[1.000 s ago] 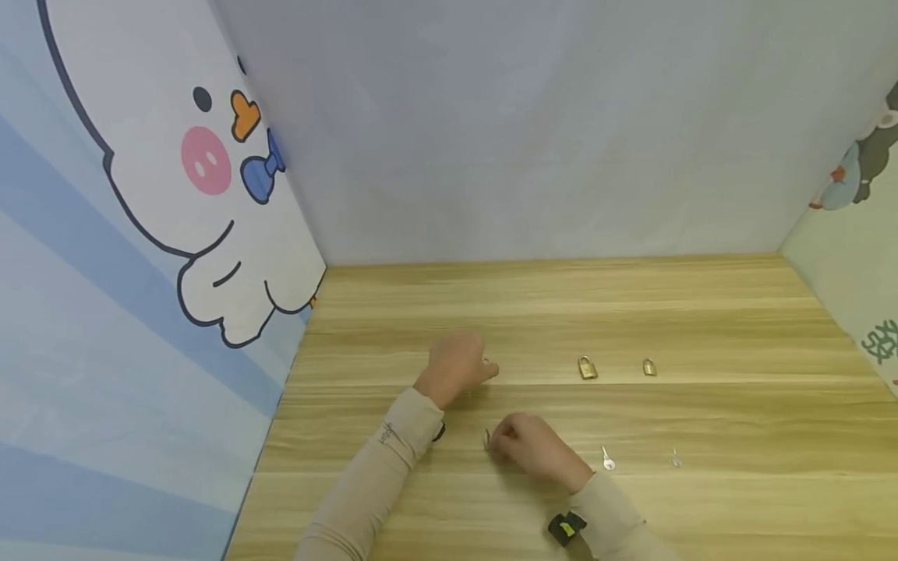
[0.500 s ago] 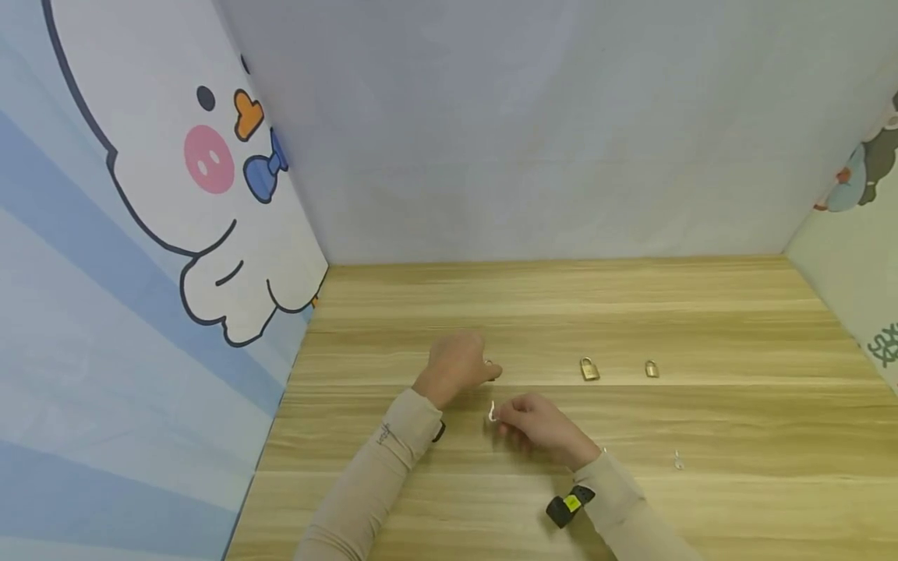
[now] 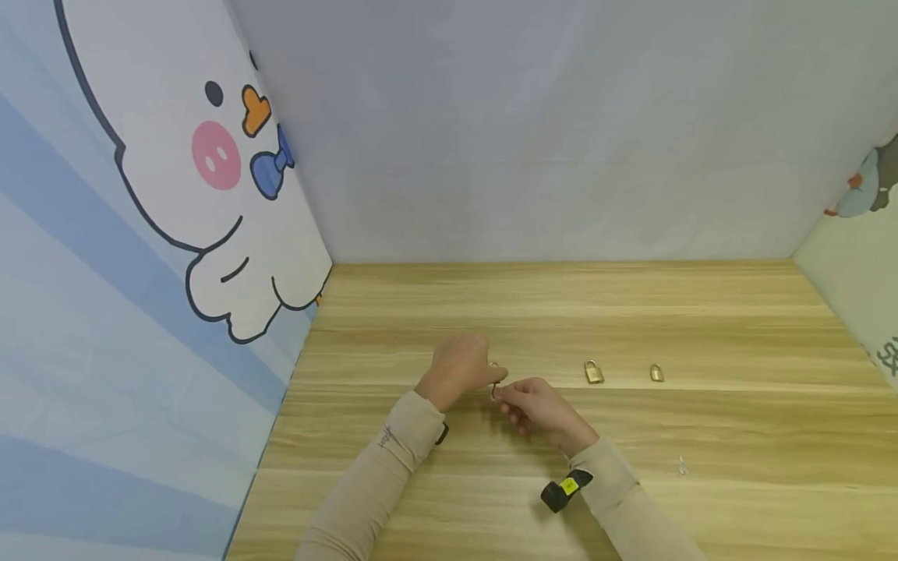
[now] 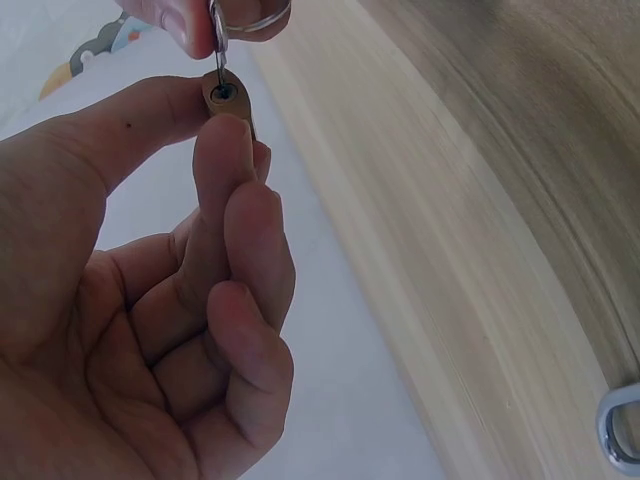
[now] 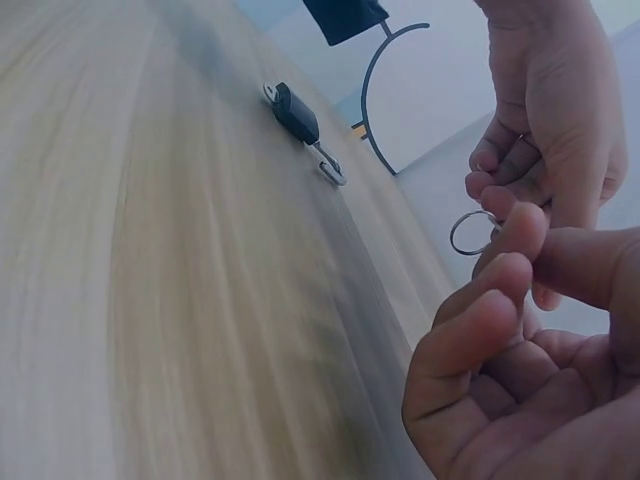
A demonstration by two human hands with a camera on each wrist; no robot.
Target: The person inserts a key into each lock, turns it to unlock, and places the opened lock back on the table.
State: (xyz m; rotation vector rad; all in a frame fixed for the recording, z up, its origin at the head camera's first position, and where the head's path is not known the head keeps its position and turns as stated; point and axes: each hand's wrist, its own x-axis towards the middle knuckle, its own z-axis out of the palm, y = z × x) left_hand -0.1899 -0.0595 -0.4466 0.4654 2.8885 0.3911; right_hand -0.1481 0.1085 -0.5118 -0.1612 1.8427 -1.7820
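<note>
Over the wood-grain table [image 3: 435, 300], left hand [image 3: 459, 368] and right hand [image 3: 547, 413] hang close together, fingers pinching — the left a padlock [image 4: 240, 110], left of two brass padlocks [image 3: 594, 374], the right a ringed key [image 4: 219, 45] — its tip at the keyhole [image 4: 225, 93].

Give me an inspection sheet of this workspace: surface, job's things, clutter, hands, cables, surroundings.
Surface: wood-grain table.
Job's things: held lock, held key at its keyhole, insertion unclear; larger lock, smaller lock and second key on the table.
Clutter: black item with metal loops, identity unclear.
Hands: left hand grips the held lock; right hand pinches the held key.
Cables: nothing seen.
Surroundings: cartoon wall left, grey wall behind, pale wall right.
</note>
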